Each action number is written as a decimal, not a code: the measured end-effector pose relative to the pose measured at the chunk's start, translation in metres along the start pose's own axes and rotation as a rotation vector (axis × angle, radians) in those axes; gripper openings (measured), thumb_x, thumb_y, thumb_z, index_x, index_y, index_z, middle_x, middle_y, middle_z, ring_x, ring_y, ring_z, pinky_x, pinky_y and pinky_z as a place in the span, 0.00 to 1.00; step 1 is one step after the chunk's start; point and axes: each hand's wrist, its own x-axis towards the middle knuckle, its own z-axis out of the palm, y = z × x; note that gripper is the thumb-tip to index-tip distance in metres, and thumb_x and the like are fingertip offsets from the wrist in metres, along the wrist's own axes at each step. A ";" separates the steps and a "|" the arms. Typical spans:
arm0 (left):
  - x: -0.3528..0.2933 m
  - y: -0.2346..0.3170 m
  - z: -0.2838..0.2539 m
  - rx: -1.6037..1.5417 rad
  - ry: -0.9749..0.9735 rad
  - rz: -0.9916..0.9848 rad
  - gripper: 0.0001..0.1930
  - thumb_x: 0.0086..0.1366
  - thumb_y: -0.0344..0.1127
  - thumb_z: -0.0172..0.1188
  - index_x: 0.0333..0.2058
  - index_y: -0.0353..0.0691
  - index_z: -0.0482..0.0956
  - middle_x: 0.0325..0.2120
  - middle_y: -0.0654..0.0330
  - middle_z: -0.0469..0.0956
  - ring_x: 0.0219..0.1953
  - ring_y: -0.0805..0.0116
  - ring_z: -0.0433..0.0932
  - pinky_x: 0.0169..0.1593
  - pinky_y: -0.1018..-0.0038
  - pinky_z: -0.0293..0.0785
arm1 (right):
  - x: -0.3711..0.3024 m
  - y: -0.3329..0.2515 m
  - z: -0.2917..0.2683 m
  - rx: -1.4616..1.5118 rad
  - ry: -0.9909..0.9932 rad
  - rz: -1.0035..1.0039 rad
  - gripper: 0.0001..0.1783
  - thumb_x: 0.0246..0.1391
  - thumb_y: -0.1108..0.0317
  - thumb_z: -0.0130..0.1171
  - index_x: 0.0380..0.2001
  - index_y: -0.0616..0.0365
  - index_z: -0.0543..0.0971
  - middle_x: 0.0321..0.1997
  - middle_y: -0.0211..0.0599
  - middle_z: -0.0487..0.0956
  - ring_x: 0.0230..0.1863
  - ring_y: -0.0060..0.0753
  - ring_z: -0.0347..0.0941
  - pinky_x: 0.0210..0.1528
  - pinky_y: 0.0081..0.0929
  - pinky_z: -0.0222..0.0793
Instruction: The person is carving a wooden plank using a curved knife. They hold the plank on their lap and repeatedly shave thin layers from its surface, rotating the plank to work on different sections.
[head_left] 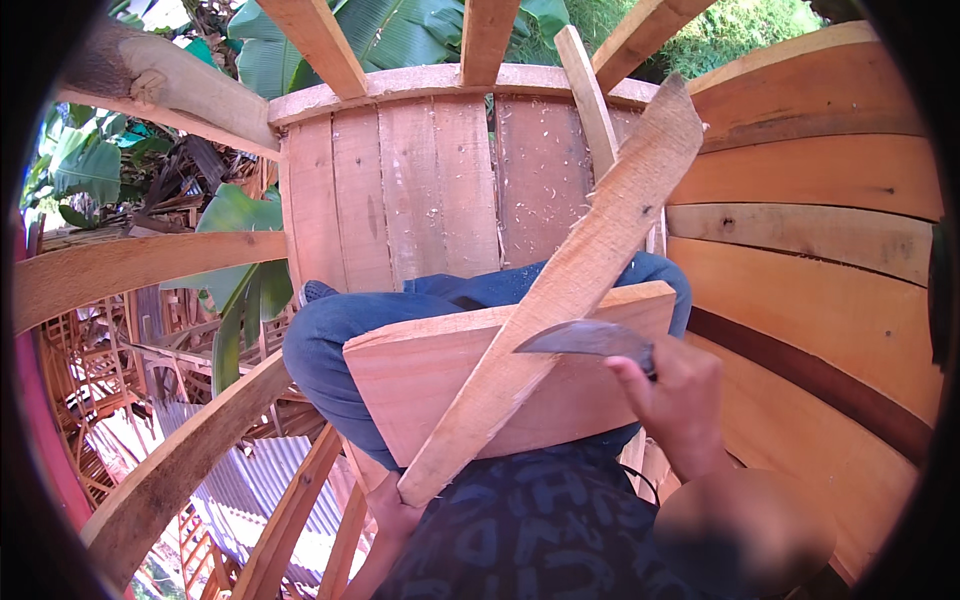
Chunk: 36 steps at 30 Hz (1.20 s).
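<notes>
Outdoors, up inside a half-built wooden boat hull (830, 260), curved ribs (150, 480) arcing round, banana leaves (245, 215) and corrugated roofing (240, 480) showing through the gaps on the left. Seated on the frame, knees in blue jeans (330, 345), a flat board (440, 385) resting across the lap. Long wooden plank (575, 280) laid diagonally over that board, near end braced low at the belly, far end pointing up right toward the planked transom (440, 190). Left hand (395, 515) cupped under the near end, fingers mostly hidden, wrapped state hard to tell. Right hand (680, 400) fisted tight round a knife handle, curved blade (585, 338) lying against the plank's right edge. Looks like trimming the edge, mid-stroke. Next cut calls for a steady brace and a stroke away from the body. Thighs and lap board close under the blade; slim upright batten (590, 100) just beyond the far end.
</notes>
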 end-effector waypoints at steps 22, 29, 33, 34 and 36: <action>0.010 0.002 0.005 -0.073 -0.028 0.057 0.23 0.44 0.42 0.74 0.34 0.31 0.78 0.26 0.60 0.82 0.31 0.75 0.78 0.35 0.75 0.73 | 0.023 0.077 -0.042 0.051 0.264 0.404 0.30 0.58 0.45 0.54 0.17 0.64 0.72 0.11 0.42 0.64 0.14 0.32 0.58 0.20 0.34 0.57; 0.001 0.029 -0.003 -0.148 -0.017 -0.024 0.23 0.45 0.42 0.75 0.35 0.32 0.78 0.28 0.58 0.82 0.33 0.73 0.79 0.36 0.74 0.73 | 0.014 0.007 0.007 0.009 -0.017 -0.020 0.30 0.47 0.44 0.64 0.12 0.58 0.69 0.12 0.42 0.69 0.14 0.46 0.68 0.16 0.35 0.62; 0.008 0.014 0.001 -0.144 -0.040 -0.026 0.24 0.44 0.43 0.75 0.35 0.33 0.78 0.28 0.56 0.81 0.33 0.70 0.81 0.36 0.74 0.74 | 0.028 0.018 0.021 -0.052 0.077 -0.034 0.31 0.47 0.42 0.63 0.12 0.60 0.69 0.12 0.43 0.68 0.15 0.46 0.67 0.18 0.35 0.61; 0.004 0.013 0.004 -0.146 -0.019 -0.024 0.24 0.44 0.43 0.75 0.35 0.33 0.78 0.28 0.56 0.81 0.33 0.70 0.81 0.36 0.74 0.74 | 0.031 0.024 0.025 -0.054 0.146 -0.052 0.31 0.49 0.42 0.61 0.13 0.61 0.70 0.11 0.43 0.67 0.14 0.43 0.65 0.18 0.34 0.59; 0.008 0.013 0.004 -0.152 -0.029 -0.022 0.24 0.44 0.43 0.75 0.36 0.32 0.78 0.27 0.58 0.81 0.32 0.73 0.80 0.36 0.74 0.73 | 0.055 0.060 0.005 0.095 0.219 0.399 0.32 0.56 0.42 0.56 0.15 0.63 0.72 0.10 0.39 0.61 0.14 0.32 0.61 0.19 0.32 0.56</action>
